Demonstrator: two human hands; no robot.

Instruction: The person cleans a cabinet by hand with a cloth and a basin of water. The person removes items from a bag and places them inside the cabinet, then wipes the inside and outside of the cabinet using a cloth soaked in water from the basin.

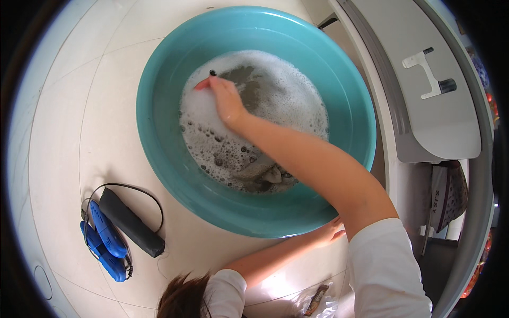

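Observation:
A large teal plastic basin (254, 220) holds cloudy water covered with white soap suds (278, 107). My right hand (228, 99) is down at the suds on the far left of the water, fingers close together. Something reddish (203, 84) shows at its fingertips; whether it is an object or a finger is unclear. A wet grey cloth (258, 173) lies partly under the foam near the basin's front. My left hand (332, 232) is at the basin's lower right rim, its fingers partly hidden behind my right arm, so its grip cannot be made out.
Left of the basin, blue plastic devices with a black cord (105, 234) lie beside a black cylindrical pouch (131, 222) on the tiled floor (119, 107). A grey cabinet (437, 119) borders the right side. Clear plastic packaging (328, 304) lies at the bottom.

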